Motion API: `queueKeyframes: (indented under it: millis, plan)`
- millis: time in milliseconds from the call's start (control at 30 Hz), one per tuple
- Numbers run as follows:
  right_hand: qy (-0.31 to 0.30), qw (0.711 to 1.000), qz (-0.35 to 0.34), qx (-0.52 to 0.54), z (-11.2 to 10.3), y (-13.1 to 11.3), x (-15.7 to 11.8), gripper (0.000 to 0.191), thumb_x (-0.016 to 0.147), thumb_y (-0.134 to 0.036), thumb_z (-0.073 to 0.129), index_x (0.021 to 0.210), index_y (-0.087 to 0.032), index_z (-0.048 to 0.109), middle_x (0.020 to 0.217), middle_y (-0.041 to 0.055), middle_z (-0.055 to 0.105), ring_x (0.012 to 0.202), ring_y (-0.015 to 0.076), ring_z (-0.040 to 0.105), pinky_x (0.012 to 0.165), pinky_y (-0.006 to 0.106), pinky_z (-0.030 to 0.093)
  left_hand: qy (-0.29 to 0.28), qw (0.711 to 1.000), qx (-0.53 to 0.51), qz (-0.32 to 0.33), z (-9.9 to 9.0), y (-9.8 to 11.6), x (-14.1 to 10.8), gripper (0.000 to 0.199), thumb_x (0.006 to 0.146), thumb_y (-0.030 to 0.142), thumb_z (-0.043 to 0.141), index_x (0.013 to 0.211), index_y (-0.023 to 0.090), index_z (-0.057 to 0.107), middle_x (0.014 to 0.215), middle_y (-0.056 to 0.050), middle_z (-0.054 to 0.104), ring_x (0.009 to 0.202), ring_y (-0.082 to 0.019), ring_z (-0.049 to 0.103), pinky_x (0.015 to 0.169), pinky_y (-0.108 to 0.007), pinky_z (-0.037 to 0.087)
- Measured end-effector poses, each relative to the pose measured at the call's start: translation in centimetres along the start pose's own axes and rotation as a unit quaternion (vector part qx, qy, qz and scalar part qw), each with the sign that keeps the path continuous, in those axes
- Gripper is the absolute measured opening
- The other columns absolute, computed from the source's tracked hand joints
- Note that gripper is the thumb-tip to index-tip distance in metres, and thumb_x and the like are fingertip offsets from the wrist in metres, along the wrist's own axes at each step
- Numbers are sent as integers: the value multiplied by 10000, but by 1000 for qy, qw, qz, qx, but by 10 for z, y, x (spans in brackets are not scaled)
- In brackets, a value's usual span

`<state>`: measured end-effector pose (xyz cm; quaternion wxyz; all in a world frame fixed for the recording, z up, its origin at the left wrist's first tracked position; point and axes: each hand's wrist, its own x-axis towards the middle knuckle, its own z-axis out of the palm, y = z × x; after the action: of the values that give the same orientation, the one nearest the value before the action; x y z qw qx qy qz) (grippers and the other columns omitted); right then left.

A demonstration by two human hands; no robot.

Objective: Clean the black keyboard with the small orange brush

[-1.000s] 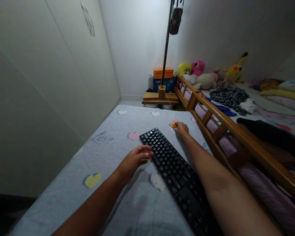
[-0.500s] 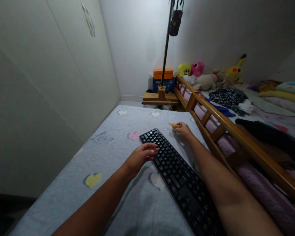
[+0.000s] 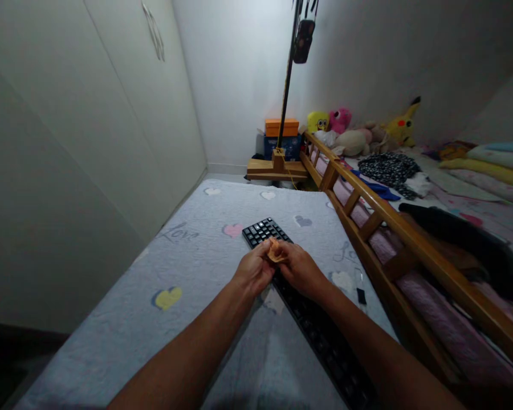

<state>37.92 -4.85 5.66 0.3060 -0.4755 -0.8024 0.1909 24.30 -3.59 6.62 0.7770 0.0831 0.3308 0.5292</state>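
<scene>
A black keyboard (image 3: 301,310) lies at a slant on the light blue heart-patterned bedsheet (image 3: 205,273). Above its upper part my two hands meet around a small crumpled orange cloth (image 3: 276,251). My left hand (image 3: 254,267) pinches the cloth's left side, fingers closed. My right hand (image 3: 300,267) grips it from the right with bent fingers. The forearm and hand on the right cover part of the keys. A small clear item with a black part (image 3: 361,295) rests on the sheet to the right of the keyboard.
A wooden bed rail (image 3: 393,219) runs along the right side, with clothes and plush toys beyond it. White cabinet doors (image 3: 111,125) stand at the left. At the far end are a wooden stand base (image 3: 277,166) with a black pole and an orange box (image 3: 281,127).
My right hand has come back toward me and left with the orange cloth. My left hand has moved slightly right and closed on the cloth too. The small clear item is now uncovered.
</scene>
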Motion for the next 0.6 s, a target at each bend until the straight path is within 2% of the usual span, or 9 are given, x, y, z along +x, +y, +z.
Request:
queueKeyframes:
  millis: [67,167,333,433,600]
  plan:
    - [-1,1000,7,-4,3,-2,-6,313,826,-61,539,1100,-207,579,1080,85,696,988,224,628,888,345,478,13,1000,-21,-6,-3,1,-5,227,957,55,475,819,121,642,793,-57,682,691,-122,662,728,-230,568]
    - [8,1000,21,-13,6,-1,-9,214,858,-67,539,1015,-209,567,1010,75,682,942,219,625,857,338,481,24,999,-21,-23,-8,1,-12,214,956,60,478,832,125,640,801,-64,686,704,-139,672,698,-250,577]
    - [3,999,-30,-35,9,-4,-4,230,885,-103,591,1091,-207,604,1073,87,689,1014,233,605,922,371,459,7,1000,-4,-8,-11,6,-16,200,935,41,493,830,121,644,797,-61,681,703,-133,661,697,-242,578]
    - [-18,998,-32,-56,7,-6,2,219,853,-81,602,1035,-202,612,1038,83,691,968,229,597,894,363,450,4,1000,0,-21,-11,12,-15,235,940,26,459,824,114,643,785,-62,674,685,-127,653,701,-233,568]
    - [-53,998,-14,-3,4,-6,14,234,743,-27,589,886,-211,567,923,33,661,805,166,577,755,272,429,-1,999,15,-43,-15,18,-8,241,952,60,445,840,108,654,825,-83,691,725,-149,669,743,-262,564]
